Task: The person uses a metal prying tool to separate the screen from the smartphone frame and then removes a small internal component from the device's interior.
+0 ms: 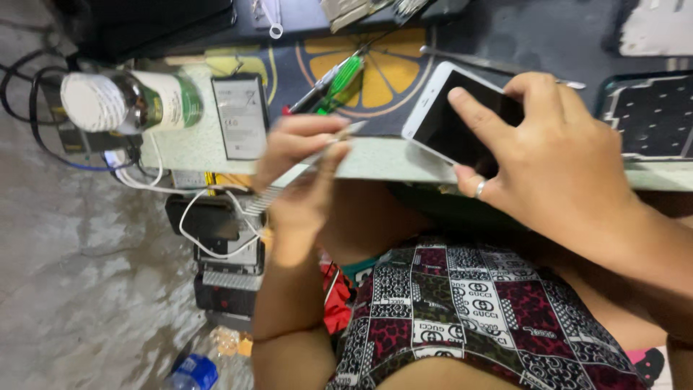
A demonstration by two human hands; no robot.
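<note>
My right hand [556, 155] grips a white smartphone [451, 119] with a dark screen, tilted over the near edge of the workbench [382, 160]; the thumb and forefinger press on its screen and a ring shows on one finger. My left hand [303, 155] pinches metal tweezers [310, 170], whose tip points toward the phone's lower corner, a short gap away.
A phone battery [242, 115] lies flat on the bench beside a white-capped bottle [130, 101] lying on its side. A green-handled screwdriver [336, 83] rests on an orange-slice patterned mat [393, 68]. White cables [209, 217] hang below the bench. A blue bottle [193, 372] lies on the floor.
</note>
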